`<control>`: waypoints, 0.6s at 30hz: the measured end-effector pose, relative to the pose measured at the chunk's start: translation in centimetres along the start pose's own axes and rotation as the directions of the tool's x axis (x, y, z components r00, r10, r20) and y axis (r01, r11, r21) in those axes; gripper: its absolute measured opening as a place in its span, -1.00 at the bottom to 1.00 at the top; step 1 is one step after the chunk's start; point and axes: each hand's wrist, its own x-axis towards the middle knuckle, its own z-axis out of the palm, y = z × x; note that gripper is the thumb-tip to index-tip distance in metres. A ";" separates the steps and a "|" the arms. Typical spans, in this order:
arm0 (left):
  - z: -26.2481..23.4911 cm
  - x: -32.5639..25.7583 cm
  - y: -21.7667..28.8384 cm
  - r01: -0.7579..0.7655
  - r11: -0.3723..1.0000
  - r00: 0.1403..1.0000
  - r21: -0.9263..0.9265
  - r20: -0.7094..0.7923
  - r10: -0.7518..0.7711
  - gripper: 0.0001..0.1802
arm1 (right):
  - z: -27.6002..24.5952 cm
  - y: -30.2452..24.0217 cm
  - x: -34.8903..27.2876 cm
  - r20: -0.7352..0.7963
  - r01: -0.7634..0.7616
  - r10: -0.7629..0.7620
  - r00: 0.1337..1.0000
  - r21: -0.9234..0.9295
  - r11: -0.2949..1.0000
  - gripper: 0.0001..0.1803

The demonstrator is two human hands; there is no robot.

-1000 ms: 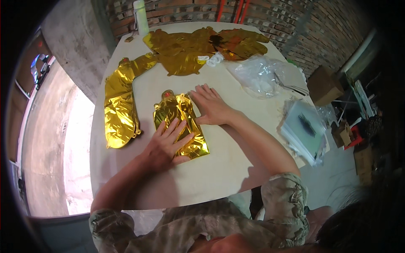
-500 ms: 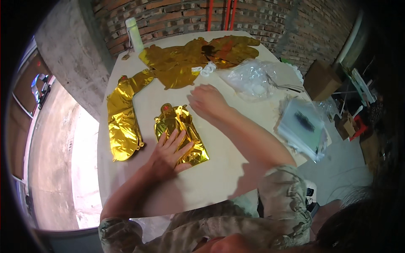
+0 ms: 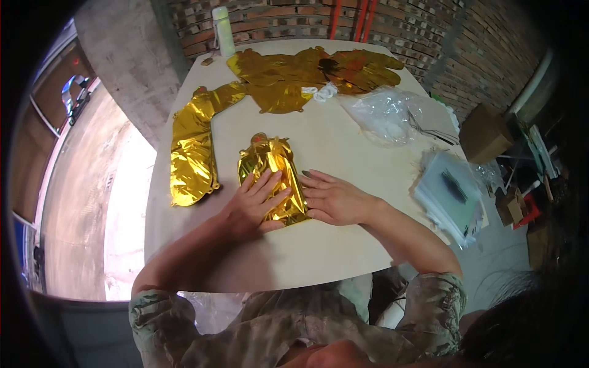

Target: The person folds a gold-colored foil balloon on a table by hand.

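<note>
A folded gold foil balloon (image 3: 270,164) lies flat near the middle of the pale table (image 3: 343,245). My left hand (image 3: 254,205) rests palm down on its lower half, fingers spread. My right hand (image 3: 334,199) lies flat beside it, fingertips touching the foil's right edge. Neither hand grips anything. The foil's lower part is hidden under my left hand.
A long gold foil piece (image 3: 193,147) lies along the table's left side. More gold foil shapes (image 3: 307,70) are spread at the far end, by a white bottle (image 3: 223,30). A clear plastic bag (image 3: 386,113) and a stack of packets (image 3: 451,193) sit at the right.
My right hand has come back from the far side of the foil to its right edge near me. The left hand stayed pressed on the foil.
</note>
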 end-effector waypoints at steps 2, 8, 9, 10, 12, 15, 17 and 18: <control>0.2 0.0 0.1 0.004 1.000 1.000 -0.002 -0.002 -0.004 -0.14 | -0.3 0.1 0.1 -0.032 0.042 -0.041 0.999 0.040 0.998 -0.57; 0.2 -0.3 0.1 0.023 0.999 0.999 -0.039 0.043 -0.021 -0.09 | 0.6 2.0 1.3 -0.045 0.135 -0.130 0.991 0.158 0.978 -0.70; 0.0 -0.1 0.3 0.015 0.999 0.999 -0.033 0.044 -0.014 -0.09 | 0.9 2.5 1.6 -0.035 0.112 -0.106 0.994 0.244 0.963 -0.75; -0.2 0.0 0.5 0.037 0.998 0.997 -0.041 0.064 -0.034 -0.08 | 1.1 3.1 1.9 -0.042 0.109 -0.102 0.994 0.238 0.965 -0.75; -0.7 0.2 0.7 0.066 0.997 0.991 -0.047 0.118 -0.060 -0.07 | 1.7 4.1 2.8 -0.008 0.071 -0.072 0.997 0.319 0.945 -0.78; -1.1 0.4 0.9 0.083 0.996 0.984 -0.033 0.161 -0.077 -0.09 | 2.5 4.6 4.0 -0.238 0.101 0.005 0.971 0.433 0.896 -0.75; -1.0 0.2 0.7 0.088 0.996 0.982 -0.026 0.168 -0.082 -0.10 | 2.2 4.9 4.7 -0.302 0.041 0.083 0.950 0.384 0.923 -0.69; -0.9 0.3 0.7 0.088 0.996 0.982 -0.024 0.167 -0.083 -0.12 | 2.0 5.2 4.9 -0.361 -0.032 0.158 0.919 0.331 0.943 -0.63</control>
